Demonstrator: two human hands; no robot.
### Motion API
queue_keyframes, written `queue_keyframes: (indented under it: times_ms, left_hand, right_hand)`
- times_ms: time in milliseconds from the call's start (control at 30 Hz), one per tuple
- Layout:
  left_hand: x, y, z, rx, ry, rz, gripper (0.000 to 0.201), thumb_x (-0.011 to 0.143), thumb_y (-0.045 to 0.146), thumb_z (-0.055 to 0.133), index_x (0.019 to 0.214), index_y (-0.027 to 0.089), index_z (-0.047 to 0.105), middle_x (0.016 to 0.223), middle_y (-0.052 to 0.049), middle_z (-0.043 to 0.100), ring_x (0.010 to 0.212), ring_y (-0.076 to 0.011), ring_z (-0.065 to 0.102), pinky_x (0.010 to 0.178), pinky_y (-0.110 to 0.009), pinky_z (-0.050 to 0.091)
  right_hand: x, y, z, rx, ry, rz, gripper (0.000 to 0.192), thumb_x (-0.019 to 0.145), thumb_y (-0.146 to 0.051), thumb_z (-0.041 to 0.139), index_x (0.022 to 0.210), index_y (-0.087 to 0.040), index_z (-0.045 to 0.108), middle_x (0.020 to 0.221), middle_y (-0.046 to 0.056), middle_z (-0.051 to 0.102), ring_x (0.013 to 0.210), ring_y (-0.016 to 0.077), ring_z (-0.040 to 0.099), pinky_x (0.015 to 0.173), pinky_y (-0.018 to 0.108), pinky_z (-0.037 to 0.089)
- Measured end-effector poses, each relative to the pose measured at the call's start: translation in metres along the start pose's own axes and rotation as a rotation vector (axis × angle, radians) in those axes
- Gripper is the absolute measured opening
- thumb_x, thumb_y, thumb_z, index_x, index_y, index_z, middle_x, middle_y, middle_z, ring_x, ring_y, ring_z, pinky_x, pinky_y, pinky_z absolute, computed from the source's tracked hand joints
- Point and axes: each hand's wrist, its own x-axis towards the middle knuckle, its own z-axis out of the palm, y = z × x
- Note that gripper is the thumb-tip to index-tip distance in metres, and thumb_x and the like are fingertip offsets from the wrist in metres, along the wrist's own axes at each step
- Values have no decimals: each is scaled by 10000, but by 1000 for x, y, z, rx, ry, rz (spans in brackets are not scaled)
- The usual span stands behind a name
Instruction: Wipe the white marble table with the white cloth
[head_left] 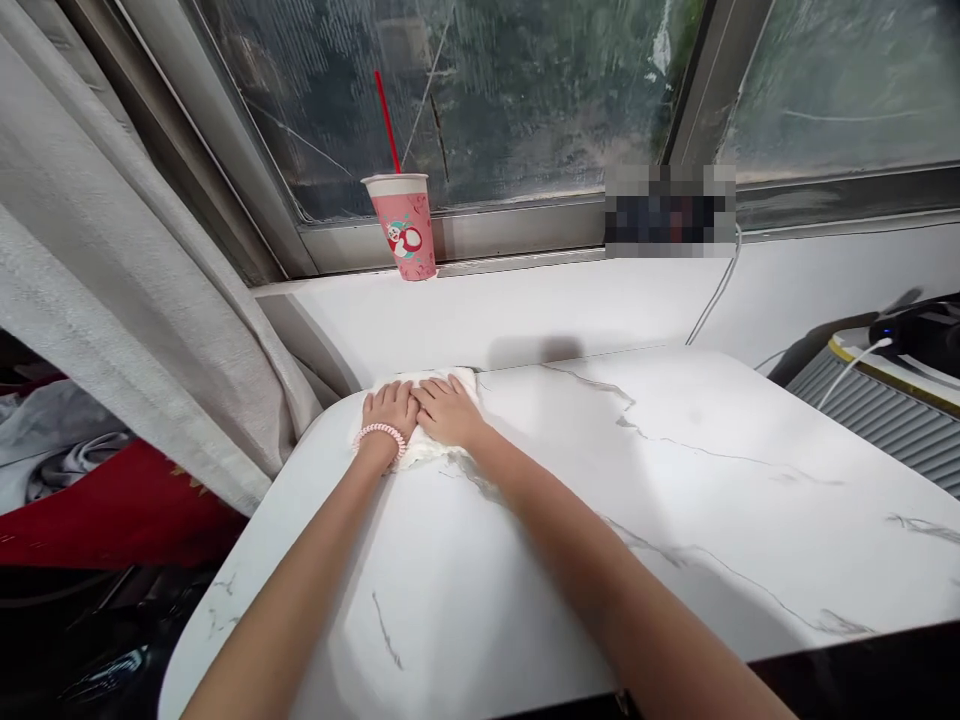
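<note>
In the head view, a white cloth [424, 450] lies just left of the middle of the frame, near the far edge of a white surface [555, 470] with gray, wiggly lines. Two hands are on it. The left hand [390, 404] lies flat, with its fingers stretched out and a pink curly band [381, 428] around the wrist. The right hand [448, 411] lies flat too, right beside the left one, its fingers long and close together. No fingers curl around the cloth; both hands just rest on top of it. I think the step here is pressing the cloth against the surface. The next move seems to call for both hands to stay flat and push evenly, so the cloth does not bunch up under them. The cloth looks soft and thin, with wrinkles and a bumpy lower edge. The hands hide much of it, so I cannot tell if it is folded. A pink cup [405, 235] stands on the sill, above the hands in the frame
</note>
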Motion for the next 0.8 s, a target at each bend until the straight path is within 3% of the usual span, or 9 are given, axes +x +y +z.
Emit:
queue_keyframes:
  times_ms: [133, 300, 467, 633, 800]
  left_hand:
    - [-49, 5, 1, 15, 36, 91, 535, 945, 271, 255, 1416, 146, 477, 1486, -143, 476, 1396, -296, 400, 1145, -524, 278]
    - [-149, 12, 5, -35, 131, 183, 548, 942, 302, 273, 1433, 161, 475, 1479, -143, 484, 1399, -298, 395, 1157, -537, 265]
    - [-229, 29, 0, -159, 189, 298, 610, 960, 255, 235, 1568, 245, 182, 1552, -83, 389, 1466, -254, 280, 1177, -552, 239]
    - [-246, 51, -11, -245, 141, 329, 637, 973, 242, 244, 1570, 343, 49, 1563, -30, 375, 1450, -226, 322, 1179, -539, 268]
    - [-211, 66, -12, -274, 34, 303, 568, 990, 268, 232, 1557, 239, 204, 1531, -89, 422, 1445, -248, 330, 1181, -566, 238]
  right_hand:
    - [-52, -23, -10, -57, 67, -42, 425, 969, -261, 448, 1342, -71, 516, 1407, 179, 533, 1344, 280, 426, 1181, 537, 212]
    - [-142, -63, -35, -35, 71, -114, 513, 956, -297, 421, 1390, -31, 487, 1433, 216, 500, 1360, 340, 401, 1179, 575, 219]
    - [-201, -83, -63, 29, 16, -200, 553, 917, -307, 453, 1416, -70, 488, 1463, 205, 476, 1388, 361, 377, 1194, 596, 201]
    - [-217, -74, -78, 58, -4, -223, 527, 899, -294, 457, 1398, -137, 518, 1449, 169, 502, 1387, 317, 395, 1219, 540, 192]
    - [-199, -45, -79, 62, 37, -247, 456, 893, -275, 482, 1312, -117, 567, 1359, 184, 567, 1317, 302, 453, 1192, 535, 238]
